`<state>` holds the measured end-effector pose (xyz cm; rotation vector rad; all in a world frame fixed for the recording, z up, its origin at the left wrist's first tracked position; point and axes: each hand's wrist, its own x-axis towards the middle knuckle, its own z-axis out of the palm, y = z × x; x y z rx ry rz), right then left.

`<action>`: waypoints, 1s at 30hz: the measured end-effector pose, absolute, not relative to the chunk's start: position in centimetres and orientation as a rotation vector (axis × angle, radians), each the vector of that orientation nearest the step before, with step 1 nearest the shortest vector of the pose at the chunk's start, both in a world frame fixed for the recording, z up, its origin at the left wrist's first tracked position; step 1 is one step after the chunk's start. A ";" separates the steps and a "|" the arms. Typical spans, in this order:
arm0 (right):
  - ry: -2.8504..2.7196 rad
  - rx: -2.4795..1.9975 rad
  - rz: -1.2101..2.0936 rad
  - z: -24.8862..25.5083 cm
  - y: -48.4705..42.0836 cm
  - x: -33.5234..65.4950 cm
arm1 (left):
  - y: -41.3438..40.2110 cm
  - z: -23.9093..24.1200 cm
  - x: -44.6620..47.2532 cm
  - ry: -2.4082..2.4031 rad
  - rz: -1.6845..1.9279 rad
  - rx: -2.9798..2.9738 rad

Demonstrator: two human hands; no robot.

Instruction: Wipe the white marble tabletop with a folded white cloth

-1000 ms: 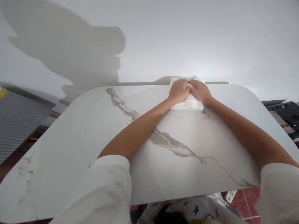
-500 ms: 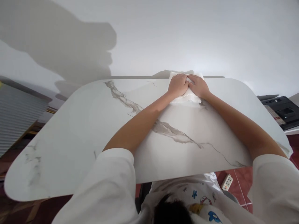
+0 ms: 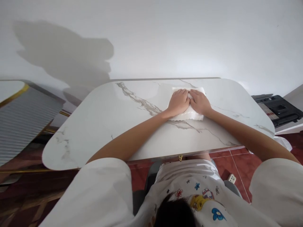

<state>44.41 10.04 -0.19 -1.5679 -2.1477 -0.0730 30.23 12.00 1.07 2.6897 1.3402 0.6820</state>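
A folded white cloth lies on the white marble-look table, a little in from its far edge. My left hand and my right hand rest side by side on top of it, thumbs touching. Both palms press down, and the fingers lie flat and close together over the cloth. The cloth shows only around the hands; most of it is covered. Both arms reach straight out across the table from white sleeves.
A white wall stands right behind the table. A ribbed grey panel with a gold rim is at the left. A black device sits low at the right. A white power strip lies on the red tiled floor.
Both hands have drawn the cloth back from the table's far edge toward me. The view has pulled back, so more of the near table edge and floor shows.
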 end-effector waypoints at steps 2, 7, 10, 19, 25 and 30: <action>-2.165 -1.569 -0.074 -0.2 8.0 44.2 | 10.2 1.0 29.9 1.329 0.656 2.713; -2.211 -1.541 -0.066 -0.1 3.6 43.9 | 6.0 0.8 29.3 1.371 0.595 2.703; -2.221 -1.533 -0.045 0.0 1.3 44.0 | 3.7 1.0 29.2 1.378 0.565 2.690; -2.248 -1.480 -0.001 0.2 -2.1 45.6 | 0.1 1.3 29.9 1.365 0.479 2.657; -2.226 -1.467 0.020 0.3 0.8 46.1 | 3.0 1.1 30.7 1.340 0.561 2.644; -2.188 -1.518 -0.001 0.4 5.2 46.8 | 7.5 1.5 31.7 1.288 0.631 2.644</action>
